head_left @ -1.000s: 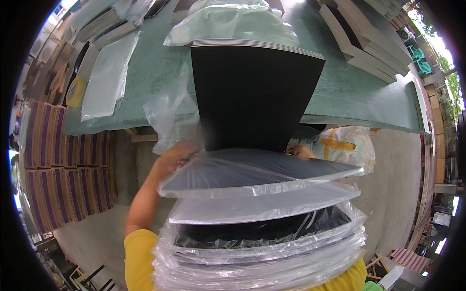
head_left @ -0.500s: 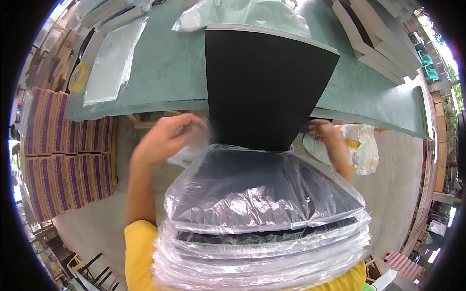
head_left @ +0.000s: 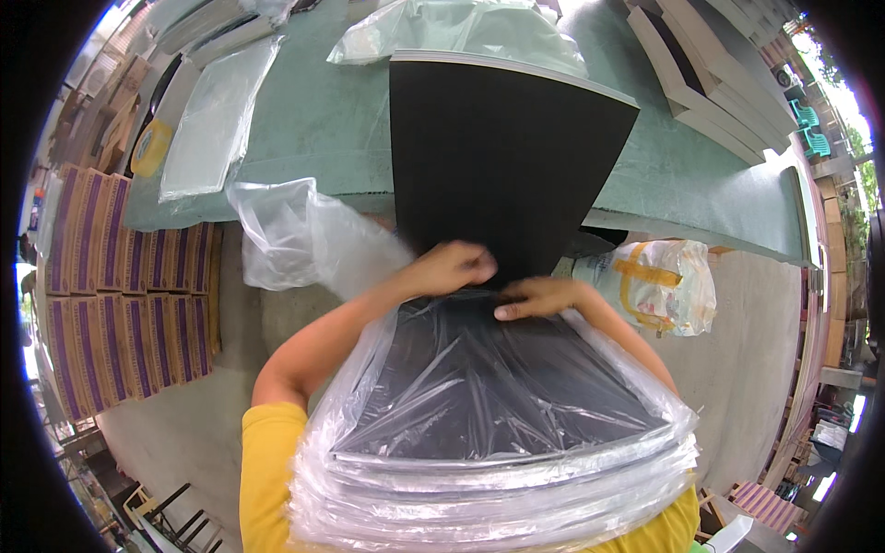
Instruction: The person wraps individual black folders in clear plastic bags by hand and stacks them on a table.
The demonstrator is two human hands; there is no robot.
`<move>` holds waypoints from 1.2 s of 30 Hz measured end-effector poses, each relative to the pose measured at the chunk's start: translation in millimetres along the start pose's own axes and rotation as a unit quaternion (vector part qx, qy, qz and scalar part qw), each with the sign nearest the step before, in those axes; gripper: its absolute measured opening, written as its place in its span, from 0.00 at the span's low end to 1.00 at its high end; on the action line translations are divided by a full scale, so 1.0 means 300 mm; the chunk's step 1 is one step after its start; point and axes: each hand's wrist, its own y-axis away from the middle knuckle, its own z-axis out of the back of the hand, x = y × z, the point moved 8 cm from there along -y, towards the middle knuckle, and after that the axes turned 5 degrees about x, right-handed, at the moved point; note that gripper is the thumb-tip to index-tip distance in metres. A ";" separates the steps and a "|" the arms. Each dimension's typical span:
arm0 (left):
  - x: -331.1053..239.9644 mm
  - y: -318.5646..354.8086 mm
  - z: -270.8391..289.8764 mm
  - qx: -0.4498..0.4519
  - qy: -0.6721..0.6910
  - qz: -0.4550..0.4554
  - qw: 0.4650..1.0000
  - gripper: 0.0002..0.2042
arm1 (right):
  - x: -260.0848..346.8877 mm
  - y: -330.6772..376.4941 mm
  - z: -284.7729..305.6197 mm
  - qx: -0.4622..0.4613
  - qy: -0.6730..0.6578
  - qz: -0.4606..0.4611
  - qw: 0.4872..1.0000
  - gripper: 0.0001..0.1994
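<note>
Black sheets [head_left: 498,157] rise from the stack before me, leaning over the green table [head_left: 313,111]. I note my left hand [head_left: 452,267] curled shut on the clear plastic bag [head_left: 479,387] at its mouth; my right hand [head_left: 539,297] pinches the same edge, fingers flat. Bagged stacks lie beneath. Purple cartons [head_left: 111,304] stand left.
</note>
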 end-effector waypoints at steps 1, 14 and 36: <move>-0.147 -0.040 0.058 -0.062 0.034 -0.028 0.997 0.12 | 0.125 0.035 0.042 -0.040 -0.038 0.133 0.990 0.37; -0.385 0.114 0.396 -0.216 0.230 -0.064 0.947 0.05 | 0.333 0.313 0.283 -0.368 -0.327 0.319 0.810 0.12; -0.253 0.183 0.374 -0.278 0.134 -0.010 0.951 0.07 | 0.192 0.284 0.300 -0.335 -0.473 0.346 0.737 0.10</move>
